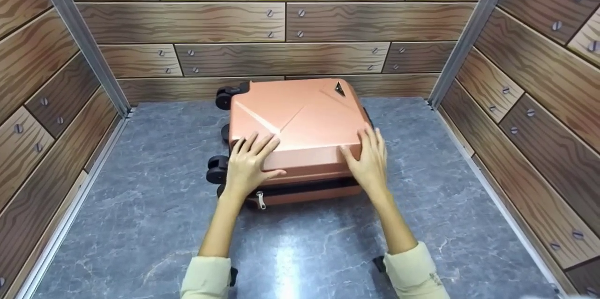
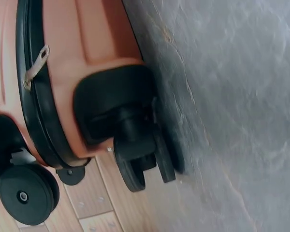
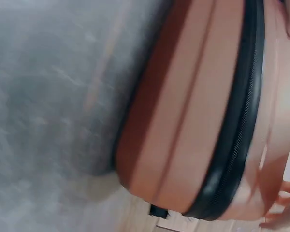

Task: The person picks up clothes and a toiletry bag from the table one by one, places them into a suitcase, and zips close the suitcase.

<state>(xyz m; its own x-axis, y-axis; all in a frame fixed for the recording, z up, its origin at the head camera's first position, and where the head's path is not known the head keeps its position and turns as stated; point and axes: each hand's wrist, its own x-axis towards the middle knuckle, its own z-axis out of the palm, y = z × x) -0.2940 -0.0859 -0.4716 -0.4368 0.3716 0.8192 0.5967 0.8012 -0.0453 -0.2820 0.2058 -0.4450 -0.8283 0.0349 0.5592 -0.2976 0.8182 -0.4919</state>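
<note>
A rose-gold hard-shell suitcase (image 1: 309, 121) lies flat on the floor, its black wheels (image 1: 217, 170) pointing left. My left hand (image 1: 246, 165) rests on its near left corner, fingers spread over the top edge and thumb along the near side. On the near right corner rests my right hand (image 1: 370, 160), with the thumb on the near side and the fingers lying over the right edge. A black zipper band (image 3: 237, 130) runs round the case, and its metal pull (image 2: 37, 66) shows near the wheel end in the left wrist view.
Grey marble-patterned flooring (image 1: 154, 224) surrounds the suitcase. Wood-plank-patterned walls (image 1: 225, 22) stand behind it and on both sides, with metal corner posts (image 1: 84, 41) at the back. A small triangular badge (image 1: 339, 88) sits at the case's far right corner.
</note>
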